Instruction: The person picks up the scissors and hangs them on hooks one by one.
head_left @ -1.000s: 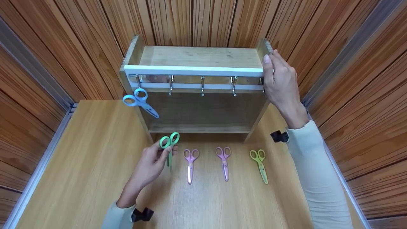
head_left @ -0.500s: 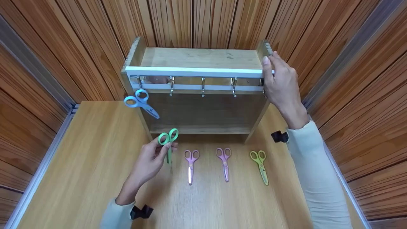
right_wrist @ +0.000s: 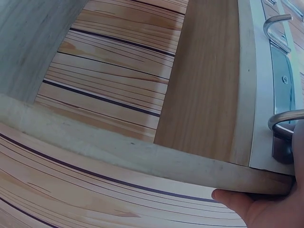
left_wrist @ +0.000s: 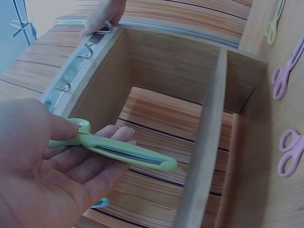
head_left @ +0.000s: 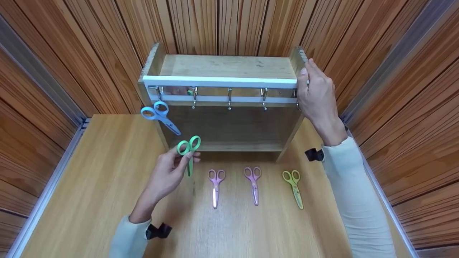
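Wooden surface below; left fingers pinch green scissors, likely light, stiff, sensibly under loops; right fingers seemingly grip shelf.

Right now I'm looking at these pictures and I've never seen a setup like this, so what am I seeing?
There is no machine here, just a person's two bare hands. The wide picture comes from a camera worn on the head; the two close ones come from cameras on the wrists. The left hand holds green scissors. The right hand grips the side of a wooden shelf with metal hooks. Blue scissors hang at the leftmost hook. On the table lie two pink scissors and one yellow-green pair.
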Demonstrator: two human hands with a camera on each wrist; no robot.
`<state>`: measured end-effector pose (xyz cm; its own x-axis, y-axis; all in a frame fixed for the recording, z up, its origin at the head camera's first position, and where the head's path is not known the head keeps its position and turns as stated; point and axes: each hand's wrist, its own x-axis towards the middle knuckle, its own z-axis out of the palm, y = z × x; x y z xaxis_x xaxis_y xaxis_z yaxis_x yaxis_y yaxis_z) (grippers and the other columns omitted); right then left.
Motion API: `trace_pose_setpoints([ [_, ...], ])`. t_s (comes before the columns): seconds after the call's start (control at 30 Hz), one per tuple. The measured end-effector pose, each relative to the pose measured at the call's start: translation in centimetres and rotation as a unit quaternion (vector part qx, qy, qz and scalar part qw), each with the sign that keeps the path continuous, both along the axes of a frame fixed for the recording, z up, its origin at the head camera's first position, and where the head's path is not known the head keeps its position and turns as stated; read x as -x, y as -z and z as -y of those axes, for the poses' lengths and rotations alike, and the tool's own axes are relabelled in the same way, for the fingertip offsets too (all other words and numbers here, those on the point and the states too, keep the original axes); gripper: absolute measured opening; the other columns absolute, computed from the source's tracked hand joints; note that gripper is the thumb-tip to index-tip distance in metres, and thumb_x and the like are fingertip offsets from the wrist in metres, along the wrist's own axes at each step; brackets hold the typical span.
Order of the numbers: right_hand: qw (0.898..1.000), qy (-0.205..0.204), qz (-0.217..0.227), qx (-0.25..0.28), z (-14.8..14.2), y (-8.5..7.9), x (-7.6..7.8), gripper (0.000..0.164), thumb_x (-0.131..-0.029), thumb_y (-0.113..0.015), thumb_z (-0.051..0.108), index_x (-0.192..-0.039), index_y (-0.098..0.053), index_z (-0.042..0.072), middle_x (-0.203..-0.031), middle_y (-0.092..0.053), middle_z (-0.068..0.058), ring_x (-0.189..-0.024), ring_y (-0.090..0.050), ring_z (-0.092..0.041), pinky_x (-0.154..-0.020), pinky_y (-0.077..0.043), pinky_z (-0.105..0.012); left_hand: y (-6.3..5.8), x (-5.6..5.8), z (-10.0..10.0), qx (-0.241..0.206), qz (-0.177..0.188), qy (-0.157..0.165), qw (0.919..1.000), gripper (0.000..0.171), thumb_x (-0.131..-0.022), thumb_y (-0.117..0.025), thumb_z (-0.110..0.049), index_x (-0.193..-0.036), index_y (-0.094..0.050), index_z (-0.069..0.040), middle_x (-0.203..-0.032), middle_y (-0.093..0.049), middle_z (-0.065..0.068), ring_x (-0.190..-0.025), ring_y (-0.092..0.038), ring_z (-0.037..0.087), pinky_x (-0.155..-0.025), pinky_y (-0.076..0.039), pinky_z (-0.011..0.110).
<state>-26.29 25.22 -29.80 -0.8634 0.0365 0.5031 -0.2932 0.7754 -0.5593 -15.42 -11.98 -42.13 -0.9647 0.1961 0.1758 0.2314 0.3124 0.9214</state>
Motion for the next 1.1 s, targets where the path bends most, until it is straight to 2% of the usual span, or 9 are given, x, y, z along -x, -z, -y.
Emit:
trace_pose_setpoints([
  [0.27, 1.000, 0.003, -0.001, 0.001, 0.0, 0.1, 0.1, 0.062, -0.112, -0.032, 0.042, -0.154, -0.047, 0.000, -0.166, -0.041, -0.016, -0.156, -0.038, -0.035, -0.125, -0.034, -0.053, -1.7, 0.6, -0.1, -0.016, -0.003, 0.003, 0.9999, 0.027, -0.106, -0.061, -0.008, -0.132, -0.066, -0.005, -0.116, -0.079, 0.014, -0.103, -0.079, 0.017, -0.098, -0.062, 0.030],
  [0.53, 0.999, -0.006, -0.031, 0.003, -0.1, 0.2, 0.2, 0.060, -0.111, -0.034, 0.038, -0.151, -0.051, -0.005, -0.162, -0.046, -0.022, -0.150, -0.045, -0.038, -0.120, -0.039, -0.056, -3.1, 1.2, -0.5, -0.033, -0.060, 0.009, 0.9976, 0.026, -0.107, -0.058, -0.005, -0.132, -0.064, 0.001, -0.115, -0.079, 0.015, -0.103, -0.079, 0.025, -0.097, -0.062, 0.034],
  [0.7, 1.000, -0.006, -0.024, 0.005, 0.0, 0.1, 0.2, 0.061, -0.111, -0.034, 0.039, -0.152, -0.050, -0.004, -0.163, -0.045, -0.022, -0.153, -0.042, -0.037, -0.122, -0.037, -0.055, -3.8, 1.6, -0.4, -0.047, -0.080, 0.011, 0.9956, 0.027, -0.108, -0.055, -0.005, -0.134, -0.062, 0.000, -0.119, -0.078, 0.016, -0.106, -0.078, 0.028, -0.099, -0.061, 0.027],
  [0.8, 1.000, -0.005, -0.025, 0.005, 0.0, 0.1, 0.2, 0.061, -0.111, -0.034, 0.039, -0.152, -0.049, -0.004, -0.163, -0.045, -0.021, -0.153, -0.042, -0.036, -0.123, -0.037, -0.054, -4.1, 1.9, -0.6, -0.044, -0.083, 0.005, 0.9956, 0.027, -0.109, -0.053, -0.006, -0.134, -0.061, 0.000, -0.119, -0.078, 0.015, -0.107, -0.077, 0.025, -0.099, -0.061, 0.025],
  [1.0, 1.000, 0.001, -0.021, 0.010, 0.0, 0.0, 0.2, 0.061, -0.111, -0.034, 0.040, -0.153, -0.050, -0.001, -0.163, -0.045, -0.019, -0.152, -0.043, -0.036, -0.122, -0.038, -0.055, -4.9, 2.7, -1.1, -0.050, -0.088, -0.002, 0.9949, 0.025, -0.110, -0.051, -0.008, -0.132, -0.059, 0.001, -0.120, -0.077, 0.015, -0.108, -0.076, 0.026, -0.105, -0.059, 0.038],
  [1.1, 1.000, -0.002, -0.021, 0.011, 0.0, 0.2, 0.2, 0.060, -0.111, -0.034, 0.040, -0.153, -0.050, 0.000, -0.163, -0.046, -0.020, -0.152, -0.044, -0.035, -0.121, -0.039, -0.055, -5.0, 3.2, -1.1, -0.058, -0.079, -0.014, 0.9951, 0.025, -0.111, -0.050, -0.009, -0.132, -0.059, 0.000, -0.121, -0.076, 0.017, -0.109, -0.076, 0.025, -0.108, -0.057, 0.036],
])
